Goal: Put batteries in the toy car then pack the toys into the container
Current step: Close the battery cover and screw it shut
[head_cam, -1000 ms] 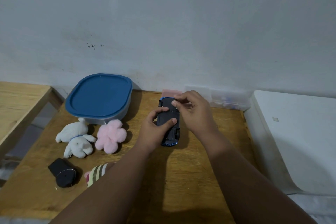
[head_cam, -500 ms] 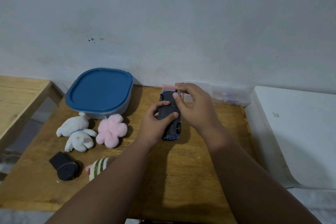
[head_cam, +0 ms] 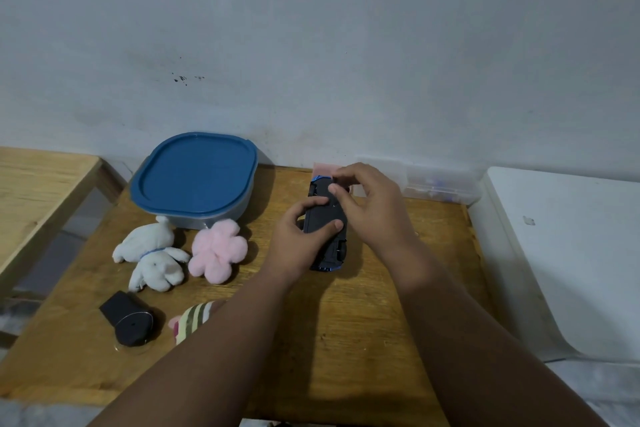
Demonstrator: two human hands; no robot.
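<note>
Black plastic, blue at both ends: the car (head_cam: 325, 218) is upside down, chassis facing up, held over the middle of the wooden surface (head_cam: 346, 340) and lengthwise away from the person. The left hand (head_cam: 298, 239) grips it from the left, thumb laid across the underside and a finger across the chassis further up; the remaining fingers are hidden beneath. The right hand (head_cam: 370, 204) is at the far end, its fingers (head_cam: 334, 189) bent and pressed on the chassis near the front, gripping that end. A wheel shows at the near right edge of the car. Whether the near end touches the surface cannot be told.

Container (head_cam: 195, 180): rounded-square tub, pale translucent wall, smooth blue lid shut on it, at the far left of the surface against the wall. Just in front of it lie a white plush (head_cam: 152, 255), soft and limp, with a blue collar, and a pink fluffy plush (head_cam: 218, 250) of lobed flower shape; the two are just beside each other. Nearer the person, a black hard-cased object (head_cam: 126, 317) with a rounded end, and a striped soft toy (head_cam: 194, 319) partly hidden by the left forearm.

Behind the right hand, a clear plastic box (head_cam: 440, 184) stands against the wall, with something pink (head_cam: 323, 169) showing beside it.
</note>
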